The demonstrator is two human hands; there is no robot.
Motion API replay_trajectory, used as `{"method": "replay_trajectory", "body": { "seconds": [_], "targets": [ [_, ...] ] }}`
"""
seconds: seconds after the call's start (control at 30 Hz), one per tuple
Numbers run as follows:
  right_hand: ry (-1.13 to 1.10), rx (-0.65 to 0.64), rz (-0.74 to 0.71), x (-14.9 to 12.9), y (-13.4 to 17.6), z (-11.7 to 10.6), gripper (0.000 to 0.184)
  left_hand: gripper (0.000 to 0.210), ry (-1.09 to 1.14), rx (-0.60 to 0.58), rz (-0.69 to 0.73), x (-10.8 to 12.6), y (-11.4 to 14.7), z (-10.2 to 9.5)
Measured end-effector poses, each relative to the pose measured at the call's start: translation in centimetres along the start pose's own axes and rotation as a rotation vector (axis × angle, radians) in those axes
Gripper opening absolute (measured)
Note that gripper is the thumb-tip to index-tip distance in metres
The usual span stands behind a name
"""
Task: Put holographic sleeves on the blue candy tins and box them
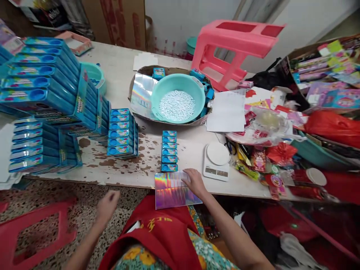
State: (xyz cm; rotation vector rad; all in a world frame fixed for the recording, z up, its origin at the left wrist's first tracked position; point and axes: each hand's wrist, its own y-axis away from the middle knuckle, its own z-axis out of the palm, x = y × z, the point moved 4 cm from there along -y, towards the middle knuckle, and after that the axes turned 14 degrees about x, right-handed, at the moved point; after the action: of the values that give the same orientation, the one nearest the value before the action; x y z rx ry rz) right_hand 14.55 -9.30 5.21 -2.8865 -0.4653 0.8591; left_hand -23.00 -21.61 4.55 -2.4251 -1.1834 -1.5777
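Note:
My right hand (194, 181) is at the table's front edge, its fingers closed on the upper right of a shiny rainbow-silver sticker sheet (170, 191). The sheet overhangs the edge above my red apron. Just beyond it, several small blue boxes (169, 152) stand in a column. My left hand (108, 205) is in the air in front of the table, left of the sheet and touching nothing; motion smears its curled fingers. A larger block of blue boxes (119, 133) stands behind it on the table.
Tall stacks of blue display boxes (42, 82) fill the left side. A turquoise basin (177, 98) of white pellets sits in a cardboard tray. To its right are a white scale (216, 161), white sheets (226, 112), a pink stool (233, 48) and piled packets (258, 157).

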Motion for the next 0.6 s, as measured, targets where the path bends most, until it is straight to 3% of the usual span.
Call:
{"method": "replay_trajectory", "body": {
  "seconds": [0.03,0.13,0.23,0.37,0.5,0.6],
  "targets": [
    [0.022,0.008,-0.017,-0.3,-0.1,0.5,0.036,0.012,-0.052,0.014,0.140,0.6,0.8,2.7],
    [0.055,0.015,-0.025,-1.1,-0.4,2.4,0.035,0.026,-0.234,-0.208,0.512,4.0,1.8,10.5],
    [0.080,-0.002,-0.017,-1.0,-0.5,3.8,0.023,0.030,-0.486,-0.280,0.621,6.3,0.6,14.9],
    [0.130,-0.033,-0.005,-0.8,0.2,4.0,0.018,0.018,-0.476,-0.403,0.553,6.0,-0.5,17.0],
    [0.176,0.009,-0.026,-2.5,1.6,3.6,0.030,0.027,-0.214,-0.549,0.415,5.3,0.2,17.8],
    [0.165,0.019,-0.047,-4.2,2.7,4.4,0.037,0.032,-0.154,-0.581,0.378,5.7,0.8,18.2]
  ]
}}
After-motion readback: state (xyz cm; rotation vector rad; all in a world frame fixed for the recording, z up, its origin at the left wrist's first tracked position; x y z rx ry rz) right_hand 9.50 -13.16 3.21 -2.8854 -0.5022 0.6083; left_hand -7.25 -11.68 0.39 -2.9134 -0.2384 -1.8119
